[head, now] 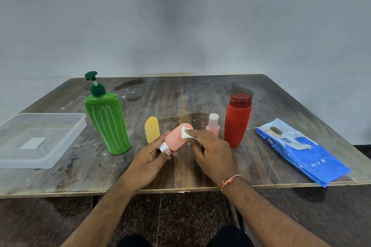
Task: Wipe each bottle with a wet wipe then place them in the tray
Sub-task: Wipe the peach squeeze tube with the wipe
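wooden table (200, 94): five bottles (177, 136), one tray (40, 138), one wipe pack (301, 150)

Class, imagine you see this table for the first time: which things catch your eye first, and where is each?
The tall green pump bottle stands left of centre, beside the clear tray at the table's left edge. In the middle, the left hand holds a salmon-pink bottle while the right hand presses a white wipe on it. The red bottle stands to the right.
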A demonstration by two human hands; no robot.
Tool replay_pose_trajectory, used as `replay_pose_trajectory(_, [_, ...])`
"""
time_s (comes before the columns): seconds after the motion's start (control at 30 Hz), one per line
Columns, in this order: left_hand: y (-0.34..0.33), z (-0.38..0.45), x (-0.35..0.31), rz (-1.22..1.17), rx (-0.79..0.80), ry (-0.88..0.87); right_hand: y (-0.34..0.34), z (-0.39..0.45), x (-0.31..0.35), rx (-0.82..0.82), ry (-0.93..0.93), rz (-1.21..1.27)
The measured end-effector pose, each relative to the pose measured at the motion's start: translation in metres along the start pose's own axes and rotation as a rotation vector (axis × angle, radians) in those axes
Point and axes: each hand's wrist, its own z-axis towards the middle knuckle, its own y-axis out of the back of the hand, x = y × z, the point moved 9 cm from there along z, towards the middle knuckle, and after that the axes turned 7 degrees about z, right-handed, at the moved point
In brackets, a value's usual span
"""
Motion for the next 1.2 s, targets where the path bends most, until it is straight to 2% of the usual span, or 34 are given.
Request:
replay_pose_trajectory(0.13, [-0.001, -0.001, -0.006, -0.048, 0.020, -0.001, -0.022, -0.009, 0.020, 0.156, 0.208, -0.035])
replay_pose_trajectory(0.23, [0.000, -0.001, -0.010, -0.083, 0.008, -0.018, -0.028, -0.012, 0.026, 0.218, 0.275, -0.039])
replay_pose_trajectory(0.4, [-0.003, -0.001, -0.011, -0.157, 0.008, 0.003, -0.020, -0.009, 0.023, 0.131, 0.234, -0.076])
replay_pose_trajectory(0.53, [-0.004, -0.002, -0.007, -0.162, 0.000, 0.011, 0.002, -0.001, 0.006, -0.059, 0.038, -0.072])
replay_pose_trajectory(0.7, [-0.006, -0.004, -0.009, -0.145, 0.011, 0.010, 0.012, 0.002, -0.006, -0.123, -0.121, -0.069])
replay_pose_trajectory(0.83, [-0.004, -0.004, -0.005, -0.127, 0.000, 0.022, 0.003, 0.001, -0.003, -0.047, -0.042, -0.019])
replay_pose_trajectory(1.0, [-0.005, -0.003, -0.004, -0.125, -0.012, 0.029, -0.026, -0.010, 0.022, 0.215, 0.184, 0.015])
replay_pose_trajectory(1.07, [-0.006, -0.003, -0.004, -0.108, -0.014, 0.021, -0.025, -0.010, 0.024, 0.209, 0.206, -0.009])
replay_pose_trajectory(1.2, [-0.004, -0.003, -0.005, -0.090, -0.033, 0.020, -0.010, -0.005, 0.021, 0.056, 0.154, -0.076])
